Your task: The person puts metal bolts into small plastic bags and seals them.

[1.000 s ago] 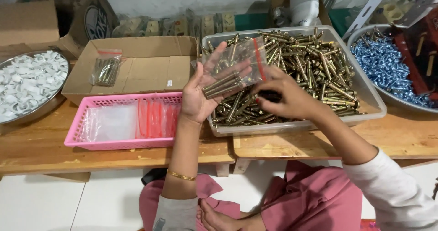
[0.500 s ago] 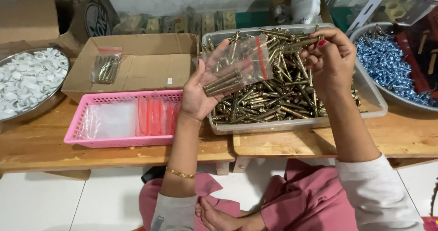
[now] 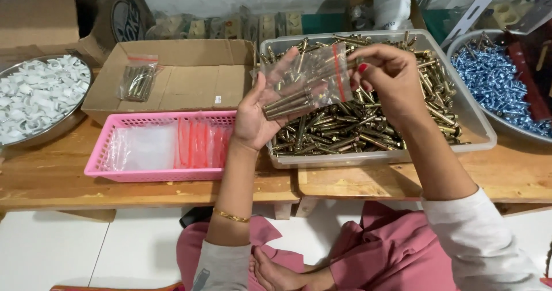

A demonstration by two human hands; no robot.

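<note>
- The left hand (image 3: 259, 115) is raised palm-up over the near left corner of the clear plastic tub (image 3: 480, 131), its fingers (image 3: 286, 66) spread and cradling a small clear zip bag (image 3: 310, 79) with a red seal strip.
- The bag holds brass-coloured anchor bolts (image 3: 287, 102); about three lie side by side, but glare on the plastic makes an exact count impossible.
- The right hand (image 3: 391, 75) is at the bag's mouth, fingers pinched on one more bolt (image 3: 339, 66) whose tip is just at the red strip; how far it has gone in is hard to make out.
- The loose bolts (image 3: 345, 131) heaped in the tub are too many and too tangled to count, and both hands cover part of the heap.
- One open cardboard box (image 3: 190, 84) sits left of the tub, with one filled bag of bolts (image 3: 137, 79) lying in it; its bolts blur together.
- One pink basket (image 3: 98, 164) stands on the wooden counter (image 3: 52, 182) in front of the box, holding a stack of empty clear bags (image 3: 172, 147) that overlap too much to number.
- One metal bowl of white clips (image 3: 34, 98) is cut off by the left edge.
- One bowl of blue screws (image 3: 489, 78) is cut off at the right and partly covered by a dark red package (image 3: 532, 66).
- Things along the back wall are blurred and partly hidden.
- The person's pink-clad lap (image 3: 391, 251) and one gold bracelet (image 3: 231, 215) show below.
</note>
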